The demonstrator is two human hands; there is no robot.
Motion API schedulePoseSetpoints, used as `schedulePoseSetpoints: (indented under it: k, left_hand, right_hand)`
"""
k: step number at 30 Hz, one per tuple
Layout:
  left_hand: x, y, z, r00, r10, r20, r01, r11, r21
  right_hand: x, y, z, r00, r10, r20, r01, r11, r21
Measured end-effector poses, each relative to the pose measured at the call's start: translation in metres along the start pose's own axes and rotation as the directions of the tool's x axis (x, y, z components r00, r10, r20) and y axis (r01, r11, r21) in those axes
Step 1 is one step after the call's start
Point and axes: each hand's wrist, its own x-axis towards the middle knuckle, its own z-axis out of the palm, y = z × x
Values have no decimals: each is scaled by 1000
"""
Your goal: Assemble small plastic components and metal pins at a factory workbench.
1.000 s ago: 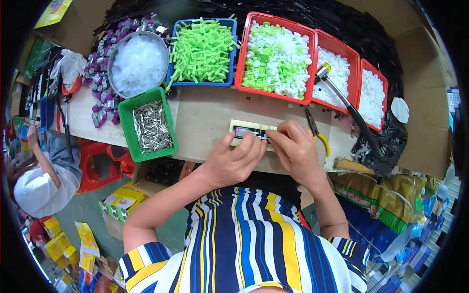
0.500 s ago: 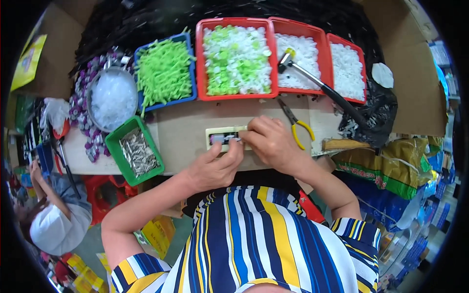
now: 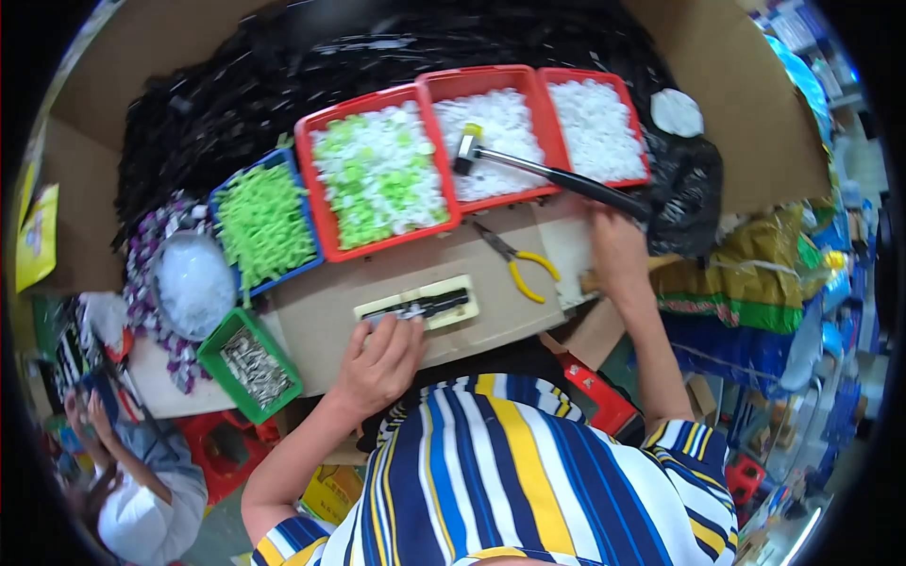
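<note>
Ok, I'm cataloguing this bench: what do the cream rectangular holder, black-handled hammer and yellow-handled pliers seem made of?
Cream rectangular holder: evenly matte, perhaps plastic or wood.
Black-handled hammer: bright sheen suggests polished metal shaft; dark grip possibly rubber.
Yellow-handled pliers: grey nose looks metal; uniformly yellow handles, likely plastic.

Red plastic stool (image 3: 200, 436), gold sack (image 3: 750, 264), brown cardboard (image 3: 755, 123)

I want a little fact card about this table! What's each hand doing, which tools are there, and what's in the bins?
Left hand: fingers at the cream holder, which has a black part in it
Right hand: blurred, by the hammer handle; grip unclear
Tools: hammer over red bins, yellow-handled pliers
Red bins: three, with white pieces; one has green ones too
Blue bin: green sticks
Green bin: silvery pieces
</note>
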Motion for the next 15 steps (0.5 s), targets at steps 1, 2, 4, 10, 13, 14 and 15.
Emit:
schedulePoseSetpoints:
  k: [1,2,4,10,13,14,15]
  left_hand:
    - [3,0,1,1000,-10,-3,10,999,-36]
    - [6,-1,2,1000,-18,-4,17,997,-73]
    - [9,-2,-1,998,-56,-1,55,987,-154]
    - [21,-39,-33,944,-310,-114,284,938,-198]
    - [29,-78,-43,920,-353,-171,353,935,-30]
    - [33,-90,-43,917,-362,-169,371,928,30]
    - [41,-100,-46,910,-368,-191,388,919,76]
  right_hand:
    - [1,8,9,999,0,-53,-2,999,-38]
    - [2,14,17,994,3,-105,-11,997,-73]
    - [7,12,14,997,83,-3,-83,994,-70]
    - [12,-10,2,998,65,-6,-64,995,77]
    - [9,-18,-2,999,-16,-49,28,963,267]
    - [8,-23,-5,998,-19,-52,32,962,272]
    - [7,-31,-11,996,-39,-85,66,936,345]
